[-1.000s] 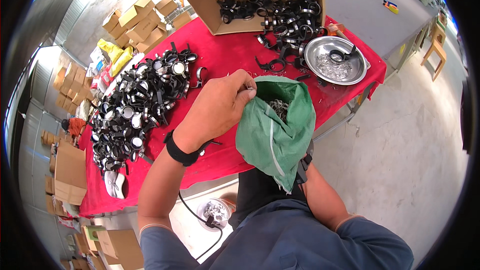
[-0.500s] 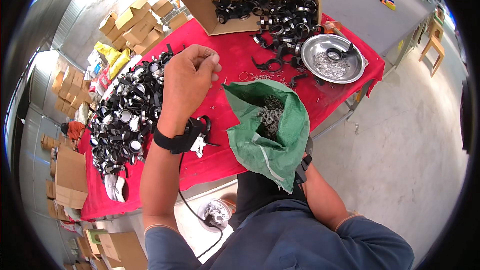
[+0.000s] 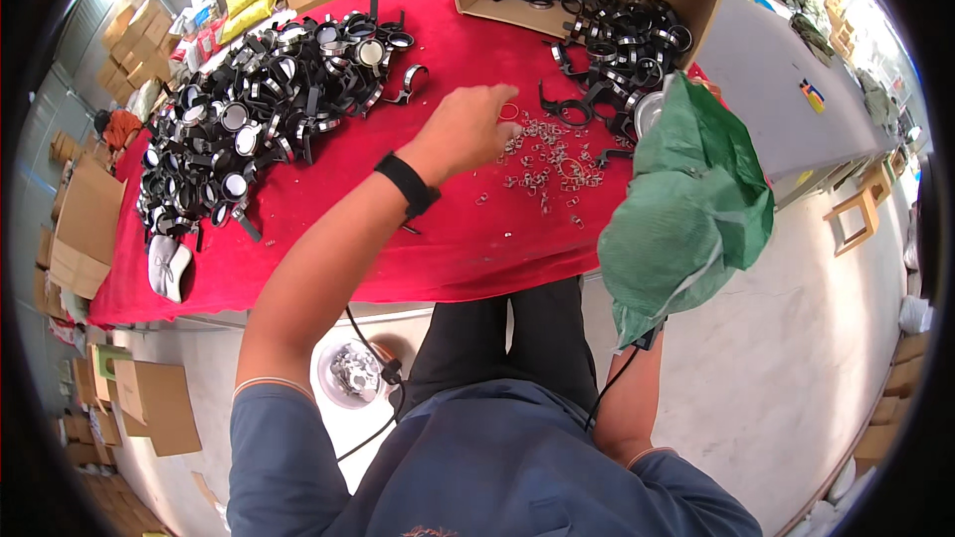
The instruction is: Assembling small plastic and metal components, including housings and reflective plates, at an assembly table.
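My left hand [image 3: 466,129] reaches over the red cloth beside scattered small metal clips [image 3: 542,164]. Its index finger and thumb are apart, and I see nothing held between them. A thin orange ring [image 3: 509,111] lies right at its fingertips. On the right, a green woven sack [image 3: 686,209] hangs in the air past the table's front edge, its mouth turned away from me. My right hand is hidden behind the sack; only the forearm [image 3: 629,388] shows below, and the sack is held up on it.
A big heap of black-and-silver ring clamps [image 3: 239,119] covers the table's left. More lie in and before a tipped cardboard box [image 3: 587,25]. The sack partly covers a metal bowl [image 3: 649,114]. A grey-white object [image 3: 167,267] sits at the left edge; a bucket [image 3: 350,374] stands below.
The sack has moved right and tipped, so its contents no longer show. Many small clips are now visible on the cloth. My left hand has shifted right toward them, its fingers spreading from a pinch.
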`<state>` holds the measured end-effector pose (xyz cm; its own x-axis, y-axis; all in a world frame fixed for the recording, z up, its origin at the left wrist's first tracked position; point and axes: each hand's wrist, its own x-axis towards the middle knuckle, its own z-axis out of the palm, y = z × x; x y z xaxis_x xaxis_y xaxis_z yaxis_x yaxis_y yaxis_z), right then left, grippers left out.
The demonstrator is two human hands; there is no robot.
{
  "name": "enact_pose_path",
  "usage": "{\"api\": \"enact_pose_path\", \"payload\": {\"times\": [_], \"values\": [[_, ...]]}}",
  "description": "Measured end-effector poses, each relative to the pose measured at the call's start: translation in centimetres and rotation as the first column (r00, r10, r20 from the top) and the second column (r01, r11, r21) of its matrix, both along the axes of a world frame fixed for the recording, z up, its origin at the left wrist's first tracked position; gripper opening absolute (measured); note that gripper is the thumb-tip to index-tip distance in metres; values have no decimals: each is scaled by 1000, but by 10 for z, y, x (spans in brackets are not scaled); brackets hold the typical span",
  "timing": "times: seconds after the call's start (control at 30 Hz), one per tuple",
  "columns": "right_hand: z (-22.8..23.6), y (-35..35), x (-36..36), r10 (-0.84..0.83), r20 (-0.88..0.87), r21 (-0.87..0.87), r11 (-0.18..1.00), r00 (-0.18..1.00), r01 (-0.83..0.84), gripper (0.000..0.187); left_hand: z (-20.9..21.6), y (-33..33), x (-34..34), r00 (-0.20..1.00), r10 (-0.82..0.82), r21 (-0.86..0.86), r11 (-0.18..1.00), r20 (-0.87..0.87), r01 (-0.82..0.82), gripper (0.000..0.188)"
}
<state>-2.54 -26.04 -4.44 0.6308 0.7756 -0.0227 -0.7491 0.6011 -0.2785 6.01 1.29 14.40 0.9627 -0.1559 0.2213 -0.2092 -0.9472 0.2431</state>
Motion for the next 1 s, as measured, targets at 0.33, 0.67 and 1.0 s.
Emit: {"api": "enact_pose_path", "payload": {"times": [0.33,0.67,1.0], "values": [[36,-22,-14,-51,19,-93,994,999,52,69,33,-82,-50,729,-677,-781,398,104,481,151],[60,23,-20,65,46,-139,989,997,-58,70,55,-41,-121,720,-683,-504,582,123,639,153],[73,201,-72,593,82,-107,804,801,-584,71,21,-28,-144,866,-223,-546,698,448,463,41]]}}
